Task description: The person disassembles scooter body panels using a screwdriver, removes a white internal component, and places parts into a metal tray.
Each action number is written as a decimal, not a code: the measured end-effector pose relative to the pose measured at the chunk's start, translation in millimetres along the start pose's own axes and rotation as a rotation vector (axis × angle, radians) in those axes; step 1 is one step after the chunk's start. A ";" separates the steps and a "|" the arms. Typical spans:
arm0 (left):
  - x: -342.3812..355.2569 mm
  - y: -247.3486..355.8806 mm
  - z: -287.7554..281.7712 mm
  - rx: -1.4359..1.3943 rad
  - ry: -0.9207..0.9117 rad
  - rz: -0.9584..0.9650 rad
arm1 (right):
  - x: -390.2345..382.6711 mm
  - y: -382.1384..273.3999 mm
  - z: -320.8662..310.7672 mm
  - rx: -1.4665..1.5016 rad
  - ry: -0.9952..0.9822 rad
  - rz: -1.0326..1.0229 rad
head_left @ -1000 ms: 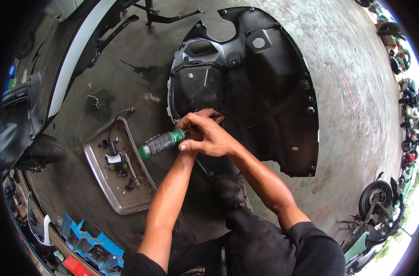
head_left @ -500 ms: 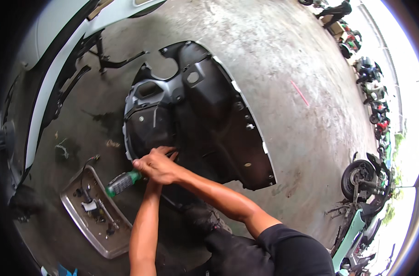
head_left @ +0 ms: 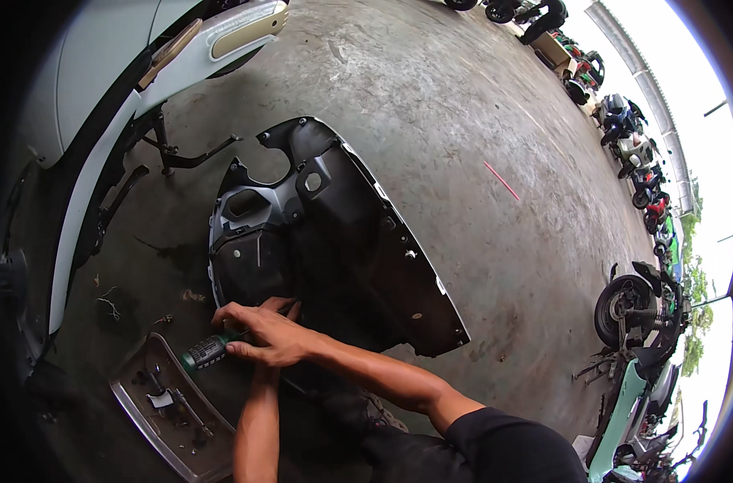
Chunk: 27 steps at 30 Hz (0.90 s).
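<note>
Screwdriver handle [head_left: 206, 352] juts leftward from right hand [head_left: 273, 336].

Matt black plastic panel [head_left: 346, 258] on scuffed, rough-looking concrete floor [head_left: 431, 105]
Panel's moulded, mostly smooth with a dull sheen. Screwdriver [head_left: 208, 352] has a textured, rubbery-looking dark grip and a smooth green plastic end. Tray [head_left: 145, 433] looks like dull metal, shinier along the rim. Scooter body [head_left: 105, 72] is smooth white, kinda satin. Sleeve [head_left: 511, 443]: plain matt cloth.
</note>
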<state>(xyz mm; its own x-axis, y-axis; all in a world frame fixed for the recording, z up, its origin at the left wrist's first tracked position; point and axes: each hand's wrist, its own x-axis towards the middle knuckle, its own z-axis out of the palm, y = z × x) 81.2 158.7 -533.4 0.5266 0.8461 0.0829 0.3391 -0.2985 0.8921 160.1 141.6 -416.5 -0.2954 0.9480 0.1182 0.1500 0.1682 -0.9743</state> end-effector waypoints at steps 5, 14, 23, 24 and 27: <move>-2.9 4.0 4.8 0.009 0.005 0.004 | -6.7 27.2 0.2 0.103 -0.061 -0.081; -6.1 -2.1 2.3 -0.033 -0.012 0.007 | -7.3 29.4 -0.3 0.113 -0.135 -0.014; -1.9 0.7 0.9 -0.004 0.004 0.010 | -5.1 27.0 5.0 0.172 -0.120 -0.048; -1.9 1.8 2.7 -0.007 0.004 0.011 | -6.8 26.0 1.9 0.211 -0.140 -0.041; -1.7 2.6 4.3 -0.009 0.001 0.009 | -1.5 38.4 2.4 0.271 -0.225 0.196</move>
<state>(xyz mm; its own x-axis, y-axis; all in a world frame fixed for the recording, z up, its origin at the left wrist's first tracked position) 84.6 154.6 -533.2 0.5284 0.8441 0.0911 0.3276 -0.3017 0.8953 163.9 145.9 -454.5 -0.4898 0.8671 -0.0904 -0.0211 -0.1155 -0.9931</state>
